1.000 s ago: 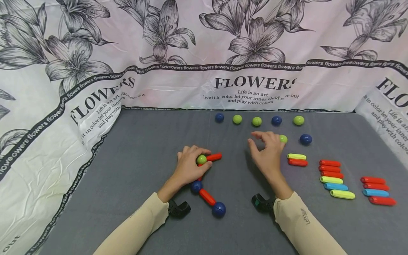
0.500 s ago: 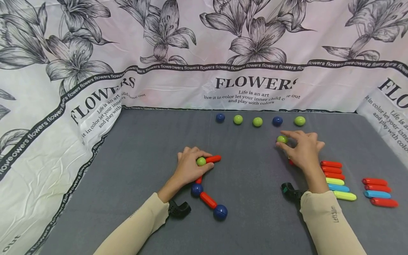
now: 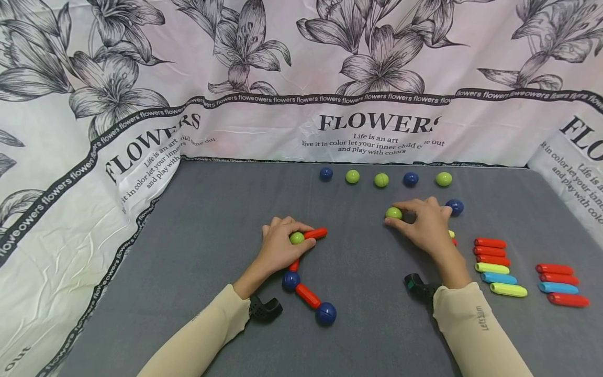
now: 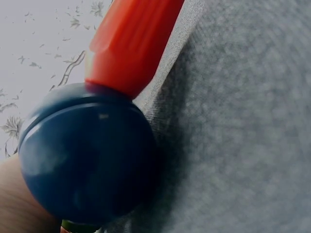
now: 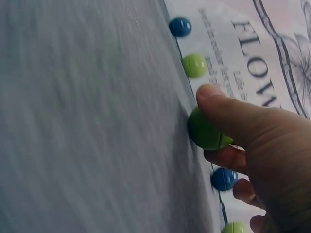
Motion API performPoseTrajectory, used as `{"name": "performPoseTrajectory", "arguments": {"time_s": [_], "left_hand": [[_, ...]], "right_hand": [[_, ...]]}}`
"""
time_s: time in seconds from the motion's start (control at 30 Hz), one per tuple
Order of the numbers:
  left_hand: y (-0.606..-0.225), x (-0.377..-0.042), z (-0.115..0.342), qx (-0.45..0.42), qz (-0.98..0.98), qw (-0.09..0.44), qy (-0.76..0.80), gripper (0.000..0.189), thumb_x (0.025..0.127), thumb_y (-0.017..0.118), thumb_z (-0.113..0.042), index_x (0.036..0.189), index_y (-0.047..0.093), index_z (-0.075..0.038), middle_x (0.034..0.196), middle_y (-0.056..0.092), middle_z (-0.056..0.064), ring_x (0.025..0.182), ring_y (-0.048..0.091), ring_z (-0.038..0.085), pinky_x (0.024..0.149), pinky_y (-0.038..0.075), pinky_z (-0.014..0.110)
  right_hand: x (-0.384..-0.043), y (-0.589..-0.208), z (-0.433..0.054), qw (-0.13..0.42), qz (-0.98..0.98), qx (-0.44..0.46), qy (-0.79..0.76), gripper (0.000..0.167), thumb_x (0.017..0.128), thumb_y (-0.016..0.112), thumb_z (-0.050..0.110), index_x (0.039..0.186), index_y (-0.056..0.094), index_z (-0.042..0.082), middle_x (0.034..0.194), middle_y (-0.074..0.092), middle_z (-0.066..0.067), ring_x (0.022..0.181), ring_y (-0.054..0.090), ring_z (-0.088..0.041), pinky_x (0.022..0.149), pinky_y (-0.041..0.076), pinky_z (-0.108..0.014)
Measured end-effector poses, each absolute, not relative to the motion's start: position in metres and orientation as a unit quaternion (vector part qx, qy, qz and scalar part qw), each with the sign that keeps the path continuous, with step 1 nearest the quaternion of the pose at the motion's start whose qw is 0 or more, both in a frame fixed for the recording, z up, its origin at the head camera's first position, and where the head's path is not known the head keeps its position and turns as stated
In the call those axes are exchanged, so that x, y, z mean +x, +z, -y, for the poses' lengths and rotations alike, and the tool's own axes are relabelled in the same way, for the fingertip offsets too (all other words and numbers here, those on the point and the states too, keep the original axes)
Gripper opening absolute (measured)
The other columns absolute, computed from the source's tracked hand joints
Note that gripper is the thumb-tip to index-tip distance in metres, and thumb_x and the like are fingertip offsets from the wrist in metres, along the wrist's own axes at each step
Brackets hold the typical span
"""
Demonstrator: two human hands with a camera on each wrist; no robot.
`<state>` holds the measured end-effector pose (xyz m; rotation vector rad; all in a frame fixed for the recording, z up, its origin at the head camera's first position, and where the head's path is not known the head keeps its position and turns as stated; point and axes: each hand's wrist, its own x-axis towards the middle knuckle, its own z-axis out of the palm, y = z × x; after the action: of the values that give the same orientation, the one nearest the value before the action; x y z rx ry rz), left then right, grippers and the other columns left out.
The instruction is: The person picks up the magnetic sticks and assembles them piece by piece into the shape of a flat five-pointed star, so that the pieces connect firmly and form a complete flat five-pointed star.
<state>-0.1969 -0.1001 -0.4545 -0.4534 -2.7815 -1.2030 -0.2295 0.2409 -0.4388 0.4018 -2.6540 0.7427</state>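
My left hand [image 3: 279,246] holds a green ball [image 3: 297,238] between thumb and fingers, at the upper bend of a chain on the table. A red rod [image 3: 315,233] points right from that ball. Below it, another red rod, partly hidden by the hand, leads to a blue ball [image 3: 291,280]. One more red rod [image 3: 308,296] joins this to a blue end ball [image 3: 326,313]. The left wrist view shows a blue ball [image 4: 87,155] and red rod [image 4: 136,43] up close. My right hand [image 3: 426,226] pinches a loose green ball [image 5: 206,128] with thumb and fingers.
Blue and green balls [image 3: 381,180] line the grey table's far edge. A blue ball [image 3: 455,207] lies just beyond the right hand. Two groups of coloured rods [image 3: 492,267] lie at right, and a small pair is mostly hidden by the right hand. Floral cloth [image 3: 264,131] surrounds the tabletop.
My right hand reached right to a loose green ball, took it between thumb and fingers, and has carried it left. The left hand keeps its hold, nearly still.
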Motion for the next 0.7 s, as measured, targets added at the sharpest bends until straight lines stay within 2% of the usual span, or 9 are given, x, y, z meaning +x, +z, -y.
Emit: {"name": "performPoseTrajectory", "arguments": {"time_s": [0.17, 0.33, 0.57, 0.7], "left_hand": [[-0.455, -0.197, 0.100, -0.149, 0.906, 0.046, -0.394, 0.024, 0.087, 0.079, -0.033, 0.109, 0.079, -0.025, 0.099, 0.070, -0.004, 0.085, 0.043, 0.015, 0.079, 0.021, 0.039], [-0.455, -0.196, 0.100, -0.153, 0.908, 0.049, -0.388, 0.024, 0.088, 0.079, -0.035, 0.110, 0.079, -0.026, 0.100, 0.070, -0.004, 0.086, 0.043, 0.015, 0.078, 0.021, 0.038], [-0.458, -0.198, 0.101, -0.160, 0.910, 0.052, -0.378, 0.024, 0.088, 0.078, -0.037, 0.111, 0.079, -0.029, 0.097, 0.069, -0.005, 0.085, 0.042, 0.015, 0.078, 0.021, 0.038], [-0.457, -0.197, 0.101, -0.167, 0.911, 0.054, -0.373, 0.025, 0.088, 0.078, -0.038, 0.112, 0.079, -0.030, 0.097, 0.069, -0.005, 0.084, 0.042, 0.015, 0.078, 0.021, 0.039]], "right_hand": [[-0.230, -0.448, -0.221, 0.151, 0.923, 0.183, 0.301, 0.039, 0.078, 0.089, 0.025, 0.113, 0.078, 0.012, 0.104, 0.077, -0.009, 0.082, 0.044, -0.022, 0.074, 0.013, -0.042], [-0.226, -0.454, -0.201, 0.108, 0.910, 0.193, 0.349, 0.037, 0.080, 0.088, 0.024, 0.114, 0.078, 0.013, 0.106, 0.076, -0.008, 0.086, 0.045, -0.019, 0.076, 0.015, -0.039], [-0.218, -0.459, -0.177, 0.094, 0.889, 0.218, 0.392, 0.036, 0.078, 0.089, 0.021, 0.112, 0.078, 0.017, 0.091, 0.072, 0.000, 0.084, 0.046, -0.016, 0.078, 0.018, -0.038], [-0.214, -0.460, -0.167, 0.090, 0.885, 0.229, 0.396, 0.037, 0.077, 0.090, 0.021, 0.112, 0.078, 0.017, 0.089, 0.070, 0.003, 0.082, 0.046, -0.016, 0.078, 0.020, -0.036]]}}
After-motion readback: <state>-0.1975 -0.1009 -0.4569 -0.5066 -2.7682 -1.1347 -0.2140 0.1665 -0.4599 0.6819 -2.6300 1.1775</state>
